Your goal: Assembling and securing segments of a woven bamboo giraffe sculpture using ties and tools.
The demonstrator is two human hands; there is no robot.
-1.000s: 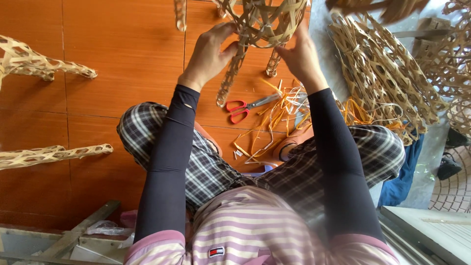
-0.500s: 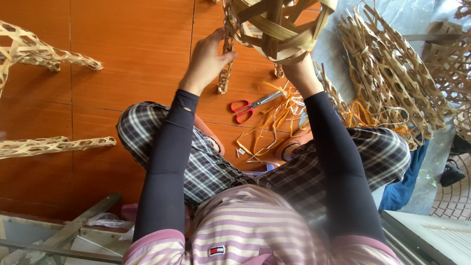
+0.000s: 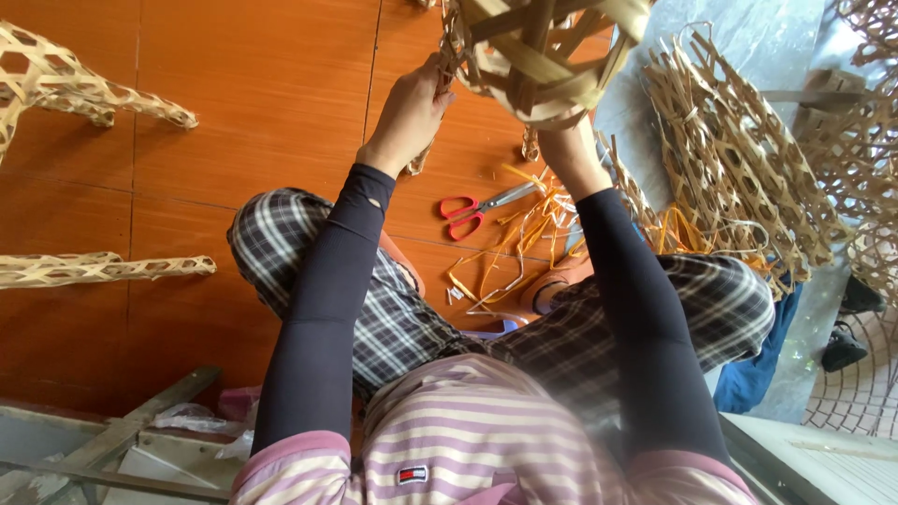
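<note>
Bamboo basket [image 3: 538, 56] in both hands

Basket [image 3: 547, 56] between left hand [image 3: 407, 112] and right hand [image 3: 561, 140], above scissors [image 3: 482, 208] on floor [image 3: 262, 103]; woven stack [image 3: 739, 159] right.

The floor [image 3: 253, 112] is laid with large orange-brown tiles, smooth and slightly glossy, with thin dark joints running between them. Daylight falls evenly across it — soft, with no hard shadows. Along the right side the tiles give way to a pale grey stone slab [image 3: 748, 37], which catches a cooler, brighter light. Beyond that slab, at the far right edge, lies a patch of reddish paving [image 3: 856, 402] set in a curved, fan-like pattern — it looks like outdoor ground. At the bottom left stands a weathered wooden frame [image 3: 112, 449] of grey planks, one of them crossing at a slant. At the bottom right runs a whitish ledge [image 3: 823, 458].
</note>
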